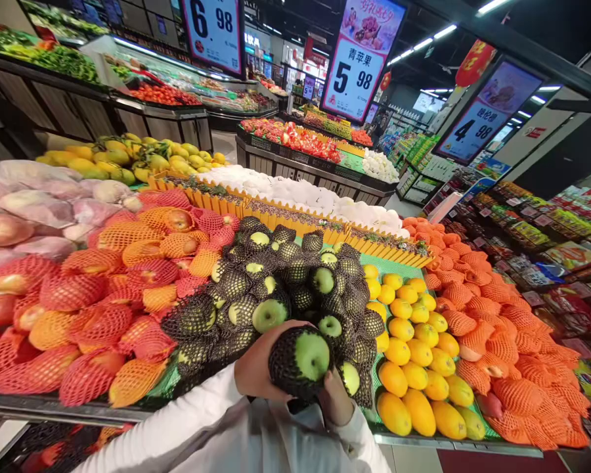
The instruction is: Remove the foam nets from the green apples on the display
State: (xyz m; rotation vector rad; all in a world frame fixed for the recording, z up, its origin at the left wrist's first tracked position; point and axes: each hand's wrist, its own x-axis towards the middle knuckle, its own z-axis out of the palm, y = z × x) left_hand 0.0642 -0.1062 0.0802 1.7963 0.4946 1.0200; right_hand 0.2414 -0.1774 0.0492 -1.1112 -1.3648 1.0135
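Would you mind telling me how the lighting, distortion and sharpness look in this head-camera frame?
Head view: bright, even store lighting with ceiling strip lights blown out; strong wide-angle distortion bends the price signs and shelf edges outward; the green apple in black foam netting, held by the left hand and right hand, is sharp, while far aisles turn soft and dim.

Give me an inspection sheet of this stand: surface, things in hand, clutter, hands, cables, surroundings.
Surface: tiered fruit stand, green liner, fully stocked.
Things in hand: one green apple in a black foam net, held over the pile of netted green apples.
Clutter: nothing seen loose; red-netted fruit to one side, yellow mangoes to the other.
Hands: left hand and right hand both cup the apple.
Cables: nothing seen.
Surroundings: price signs overhead, further produce stands, packaged goods shelves.
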